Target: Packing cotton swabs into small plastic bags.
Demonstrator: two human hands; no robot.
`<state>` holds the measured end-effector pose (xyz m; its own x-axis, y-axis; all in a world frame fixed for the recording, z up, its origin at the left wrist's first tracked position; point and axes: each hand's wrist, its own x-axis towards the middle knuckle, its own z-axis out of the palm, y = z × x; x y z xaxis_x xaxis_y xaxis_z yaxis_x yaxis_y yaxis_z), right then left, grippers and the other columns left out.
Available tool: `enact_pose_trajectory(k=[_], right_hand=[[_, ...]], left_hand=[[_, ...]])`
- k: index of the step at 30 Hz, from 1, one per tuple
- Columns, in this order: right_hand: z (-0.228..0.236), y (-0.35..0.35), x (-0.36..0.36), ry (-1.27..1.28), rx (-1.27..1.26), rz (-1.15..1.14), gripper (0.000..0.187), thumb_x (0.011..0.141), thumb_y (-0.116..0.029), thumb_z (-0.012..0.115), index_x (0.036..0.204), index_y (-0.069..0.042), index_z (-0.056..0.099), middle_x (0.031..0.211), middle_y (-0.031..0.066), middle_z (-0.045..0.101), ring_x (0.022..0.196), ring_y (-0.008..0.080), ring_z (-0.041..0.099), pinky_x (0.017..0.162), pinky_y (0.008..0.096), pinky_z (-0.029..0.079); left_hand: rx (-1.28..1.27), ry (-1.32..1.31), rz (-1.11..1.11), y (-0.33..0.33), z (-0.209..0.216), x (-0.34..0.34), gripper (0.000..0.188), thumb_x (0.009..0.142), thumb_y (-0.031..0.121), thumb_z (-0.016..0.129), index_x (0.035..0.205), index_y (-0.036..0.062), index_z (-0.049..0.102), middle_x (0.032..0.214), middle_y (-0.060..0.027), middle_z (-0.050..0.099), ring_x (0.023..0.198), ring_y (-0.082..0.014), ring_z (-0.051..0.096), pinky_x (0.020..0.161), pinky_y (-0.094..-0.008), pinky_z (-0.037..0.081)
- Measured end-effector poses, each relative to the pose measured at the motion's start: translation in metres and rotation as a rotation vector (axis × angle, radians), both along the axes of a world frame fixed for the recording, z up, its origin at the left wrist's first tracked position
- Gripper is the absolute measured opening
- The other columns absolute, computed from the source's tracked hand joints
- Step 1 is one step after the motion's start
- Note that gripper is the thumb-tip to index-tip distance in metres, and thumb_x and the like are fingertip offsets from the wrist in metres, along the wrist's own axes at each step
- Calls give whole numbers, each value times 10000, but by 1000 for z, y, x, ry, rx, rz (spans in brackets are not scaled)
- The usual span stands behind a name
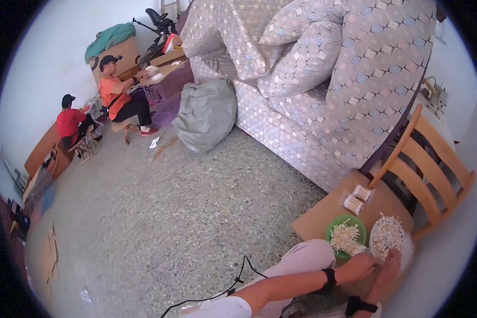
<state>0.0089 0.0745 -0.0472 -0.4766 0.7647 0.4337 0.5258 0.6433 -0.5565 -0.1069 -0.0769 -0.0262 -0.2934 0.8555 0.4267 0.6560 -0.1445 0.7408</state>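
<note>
- Here, the left hand (358,267) and right hand (389,268) nearly meet, fingers bent and narrow; whether either grips anything, I cannot tell.
- Just beyond the right hand, reaching its fingers, the swab heap (386,236), loose and pale.
- Just ahead of the left hand, the green bowl (328,232), full of swabs (345,234).
- Farther ahead of both, two bundles (353,204) on cardboard (314,220).
- Beyond the right hand, the chair (404,146).
- Far ahead and left of the hands, a sack (206,114), then two seated people (121,95).
</note>
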Motion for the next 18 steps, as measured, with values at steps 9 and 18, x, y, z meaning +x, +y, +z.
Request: enact_pose_trajectory(k=[9, 18], right_hand=[[87, -71, -36, 265, 43, -49, 110, 825, -46, 610, 926, -7, 626, 923, 108, 633, 879, 242, 598, 839, 312, 459], [54, -85, -25, 528, -332, -40, 103, 843, -53, 617, 923, 3, 650, 929, 80, 664, 856, 158, 610, 782, 269, 474]], left_hand=[[-89, -471, 43, -9, 27, -6, 419, 884, 203, 514, 1278, 63, 476, 867, -224, 625, 793, -397, 595, 705, -458, 461], [-117, -429, -180, -11, 17, 4, 229, 914, 211, 495, 1034, 31, 569, 894, -179, 638, 792, -351, 617, 697, -405, 472]])
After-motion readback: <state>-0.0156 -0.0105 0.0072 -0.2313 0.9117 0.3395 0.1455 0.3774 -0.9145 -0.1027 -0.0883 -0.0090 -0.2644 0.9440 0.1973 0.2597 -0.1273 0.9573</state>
